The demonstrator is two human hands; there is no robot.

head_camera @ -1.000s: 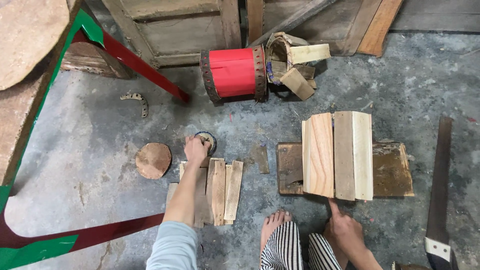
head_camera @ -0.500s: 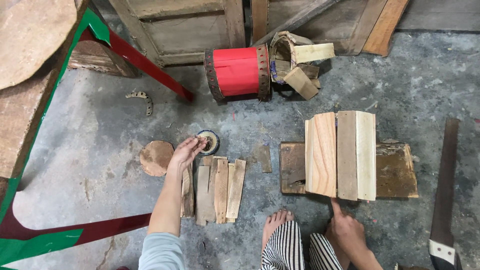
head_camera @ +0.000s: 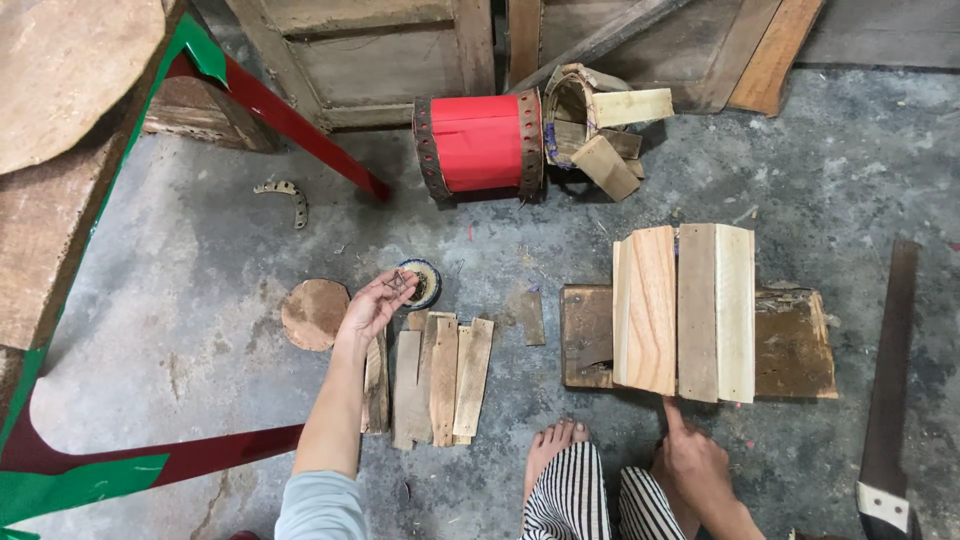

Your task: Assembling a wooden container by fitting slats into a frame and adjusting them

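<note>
My left hand (head_camera: 372,306) is turned palm up beside a small round tin (head_camera: 426,284) on the concrete floor, and its fingertips pinch a few small dark metal pieces (head_camera: 396,283). Just below that hand lie several thin wooden slats (head_camera: 440,380) side by side, and a round wooden disc (head_camera: 314,314) lies to its left. My right hand (head_camera: 694,462) rests near my knee with the index finger pointing at three pale planks (head_camera: 684,308). These planks lie across a dark wooden board (head_camera: 792,344). My bare foot (head_camera: 553,444) is between the two hands.
A red cylinder with studded dark rims (head_camera: 480,144) lies on its side at the back, next to a pile of wood offcuts (head_camera: 600,122). A handsaw (head_camera: 886,400) lies at the right. A red and green frame (head_camera: 90,470) and a wooden bench (head_camera: 50,120) border the left.
My left hand has lifted off the small tin and turned palm up with small dark pieces at its fingertips. My right hand has stayed put.
</note>
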